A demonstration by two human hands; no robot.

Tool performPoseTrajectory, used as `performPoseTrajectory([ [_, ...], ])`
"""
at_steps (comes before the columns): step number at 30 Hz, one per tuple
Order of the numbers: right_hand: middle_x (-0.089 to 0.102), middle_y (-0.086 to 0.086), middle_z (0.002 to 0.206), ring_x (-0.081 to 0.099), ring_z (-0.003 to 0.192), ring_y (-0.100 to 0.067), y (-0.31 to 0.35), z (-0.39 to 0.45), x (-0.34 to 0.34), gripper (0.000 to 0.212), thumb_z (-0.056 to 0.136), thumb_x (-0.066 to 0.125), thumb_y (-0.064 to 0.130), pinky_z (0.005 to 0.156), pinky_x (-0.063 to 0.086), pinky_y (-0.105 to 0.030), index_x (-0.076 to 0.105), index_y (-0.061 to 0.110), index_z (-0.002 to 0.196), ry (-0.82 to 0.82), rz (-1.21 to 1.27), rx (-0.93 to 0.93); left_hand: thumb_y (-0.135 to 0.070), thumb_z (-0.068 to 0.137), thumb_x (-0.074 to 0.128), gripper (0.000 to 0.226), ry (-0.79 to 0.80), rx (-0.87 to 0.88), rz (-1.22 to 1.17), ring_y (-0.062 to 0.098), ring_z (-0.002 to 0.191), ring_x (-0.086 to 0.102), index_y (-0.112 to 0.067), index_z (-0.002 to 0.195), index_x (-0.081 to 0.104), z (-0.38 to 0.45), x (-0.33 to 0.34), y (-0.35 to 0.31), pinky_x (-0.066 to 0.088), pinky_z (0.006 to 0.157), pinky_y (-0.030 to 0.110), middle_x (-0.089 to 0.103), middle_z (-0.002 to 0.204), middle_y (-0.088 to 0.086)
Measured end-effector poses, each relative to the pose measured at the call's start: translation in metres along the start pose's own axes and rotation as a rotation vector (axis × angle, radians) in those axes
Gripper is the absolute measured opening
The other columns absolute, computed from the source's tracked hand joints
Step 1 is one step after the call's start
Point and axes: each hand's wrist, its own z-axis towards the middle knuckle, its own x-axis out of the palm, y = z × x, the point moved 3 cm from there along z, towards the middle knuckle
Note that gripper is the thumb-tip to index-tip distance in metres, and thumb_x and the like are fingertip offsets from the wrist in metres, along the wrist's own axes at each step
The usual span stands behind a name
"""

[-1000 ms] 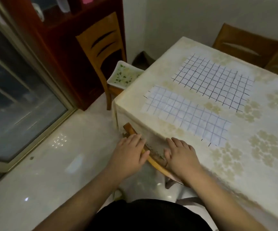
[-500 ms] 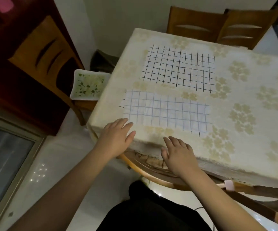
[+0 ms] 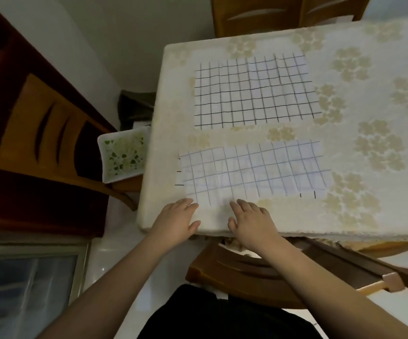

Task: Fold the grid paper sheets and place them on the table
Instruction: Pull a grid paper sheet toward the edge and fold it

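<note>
Grid paper sheets, two, flat on table (image 3: pixel 381 211), both unfolded.

Left hand (image 3: pixel 177 222): grip wide, fingers straight and together, palm down on the tablecloth at the table's near edge; fingertips at the near left corner of the near sheet (image 3: pixel 251 171), whether touching cannot be told. Holding nothing.

Right hand (image 3: pixel 253 222): grip wide, fingers extended and slightly spread, palm down on the tablecloth just beside the left hand; fingertips reaching the near edge of the near sheet. Holding nothing.

Near sheet: faint blue grid, creased, lying close to the table's near edge, long side parallel to that edge; short black marks showing past its left and near right edges.

Far sheet (image 3: pixel 254 91): black grid, wavy surface, lying beyond the near sheet toward the table's far edge, a narrow strip of cloth between the two.

Table: pale cloth with a beige flower pattern.

Off the table's left edge: white dish (image 3: pixel 122 157) with green speckles, resting on a wooden chair (image 3: pixel 34 133). Beyond the table's far edge: two wooden chair backs (image 3: pixel 288 15). Under the table's near edge: a wooden chair seat (image 3: pixel 242 272).
</note>
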Motion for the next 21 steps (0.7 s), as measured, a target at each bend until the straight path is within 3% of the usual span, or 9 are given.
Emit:
performPoseTrajectory([
  [4,0.023,-0.006,0.160,0.028,0.143,-0.025,0.008,0.009,0.005,0.056,0.102,0.026,0.038,0.114,0.027,-0.042,0.021,0.017,0.153,0.010,0.020,0.068,-0.043,0.097,0.045,0.058,0.007,0.053,0.001,0.015,0.143,0.029,-0.020,0.149,0.034,0.034,0.001,0.021,0.024,0.115,0.032,0.032,0.157,-0.001],
  [13,0.025,-0.007,0.159,0.029,0.142,-0.027,0.055,0.040,0.022,0.056,0.100,0.031,0.036,0.111,0.028,-0.044,0.023,0.017,0.152,-0.045,0.110,0.381,-0.043,0.095,0.052,0.070,0.047,0.429,0.151,0.019,0.149,0.013,-0.022,0.154,0.020,0.085,0.033,0.046,0.013,0.118,0.034,0.011,0.163,0.000],
  [17,0.030,-0.004,0.157,0.034,0.139,-0.026,0.076,0.035,0.028,0.054,0.100,0.034,0.035,0.109,0.029,-0.043,0.027,0.022,0.151,-0.135,0.244,0.587,-0.042,0.098,0.046,0.066,0.016,0.620,0.272,0.022,0.148,0.015,-0.018,0.153,0.020,0.093,0.035,0.063,0.017,0.117,0.037,0.010,0.164,0.005],
  [21,0.036,-0.004,0.153,0.037,0.137,-0.025,0.107,0.021,0.035,0.053,0.098,0.037,0.036,0.108,0.030,-0.043,0.032,0.021,0.149,-0.154,0.268,0.678,-0.034,0.100,0.045,0.053,0.011,0.707,0.304,0.025,0.145,0.025,-0.013,0.146,0.033,0.098,0.029,0.065,0.026,0.113,0.037,0.021,0.160,0.010],
])
